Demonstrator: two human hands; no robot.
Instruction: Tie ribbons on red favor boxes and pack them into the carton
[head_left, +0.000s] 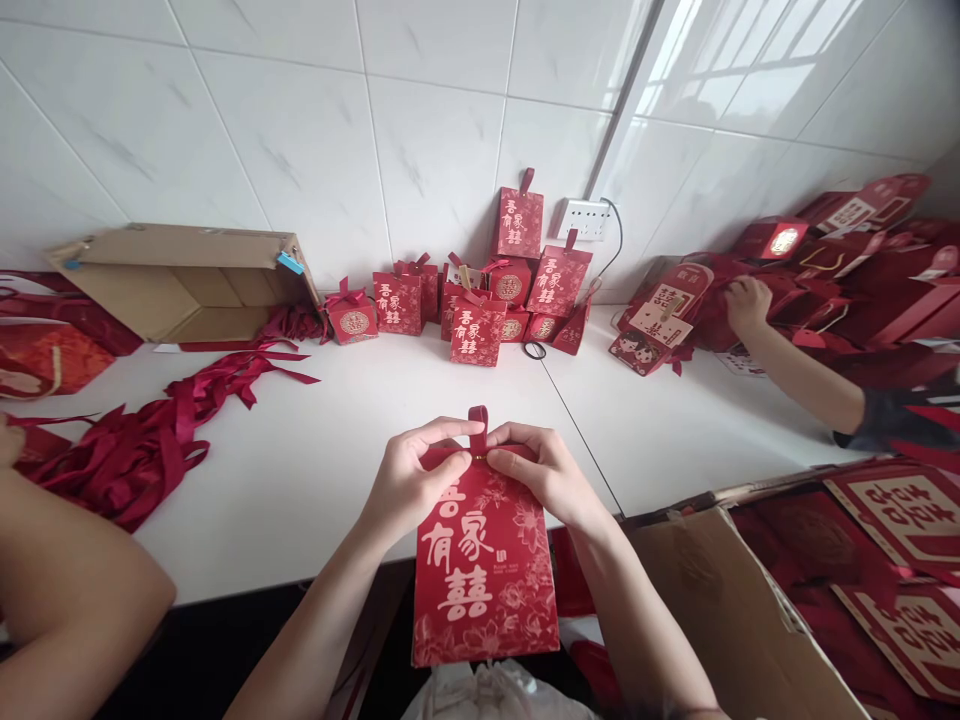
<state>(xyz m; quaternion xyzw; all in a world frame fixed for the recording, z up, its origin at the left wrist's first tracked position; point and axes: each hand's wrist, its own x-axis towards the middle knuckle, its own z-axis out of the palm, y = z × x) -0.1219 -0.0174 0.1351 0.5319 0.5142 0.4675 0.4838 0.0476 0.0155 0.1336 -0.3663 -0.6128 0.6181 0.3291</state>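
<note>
Here, both hands [418, 462] [541, 468] pinch the box [487, 570] (top edge).

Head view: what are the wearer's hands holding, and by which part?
A printed red box, by its top edge: left hand and right hand grip it at either side of the ribbon loop.

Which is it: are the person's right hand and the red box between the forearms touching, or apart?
Touching. The head view shows the right hand resting its thumb on the red box, near its top.
</note>
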